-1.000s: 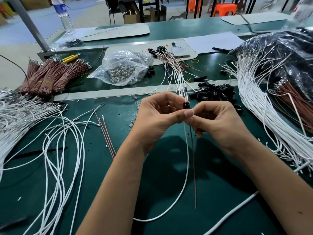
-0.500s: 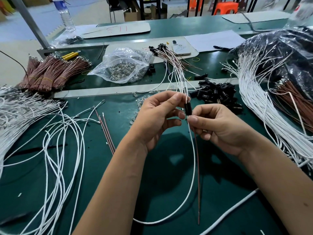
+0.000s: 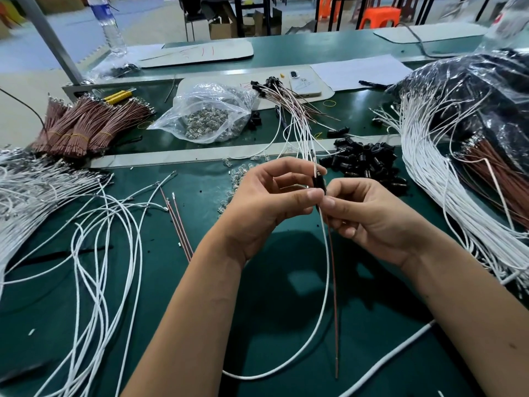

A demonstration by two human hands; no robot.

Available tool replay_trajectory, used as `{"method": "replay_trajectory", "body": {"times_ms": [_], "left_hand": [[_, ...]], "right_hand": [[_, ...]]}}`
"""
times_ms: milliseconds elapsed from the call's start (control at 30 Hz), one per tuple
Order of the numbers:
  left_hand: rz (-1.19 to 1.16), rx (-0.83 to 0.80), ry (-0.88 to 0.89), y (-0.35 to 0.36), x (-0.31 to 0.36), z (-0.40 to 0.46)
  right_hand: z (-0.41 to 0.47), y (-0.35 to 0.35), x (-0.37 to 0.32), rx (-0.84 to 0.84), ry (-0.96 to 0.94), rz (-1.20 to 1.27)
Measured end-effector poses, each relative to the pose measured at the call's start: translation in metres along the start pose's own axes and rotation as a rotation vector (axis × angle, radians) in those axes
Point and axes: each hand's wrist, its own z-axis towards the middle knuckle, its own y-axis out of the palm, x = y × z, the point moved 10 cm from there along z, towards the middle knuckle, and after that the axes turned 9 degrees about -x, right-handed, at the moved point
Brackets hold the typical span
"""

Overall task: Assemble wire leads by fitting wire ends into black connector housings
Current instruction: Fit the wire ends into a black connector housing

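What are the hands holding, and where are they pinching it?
A small black connector housing, pinched between the left hand and right hand fingertips at its lower end, where a white wire and a brown wire hang out.

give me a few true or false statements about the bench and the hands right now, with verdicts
1. Both hands, left hand and right hand, pinch one black connector housing. True.
2. Only a white wire hangs from it. False: a white wire and a brown wire hang down.
3. The loose black housings lie left of the hands. False: beyond the right hand.
4. The clear bag holds small metal parts. True.
5. The banded brown wire bundles lie at far left. True.
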Motion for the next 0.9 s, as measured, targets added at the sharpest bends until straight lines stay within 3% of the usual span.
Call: {"method": "replay_trajectory", "body": {"times_ms": [900], "left_hand": [[0.103, 0.001, 0.213, 0.004, 0.024, -0.001]], "right_hand": [[0.001, -0.002, -0.004, -0.057, -0.061, -0.050]]}}
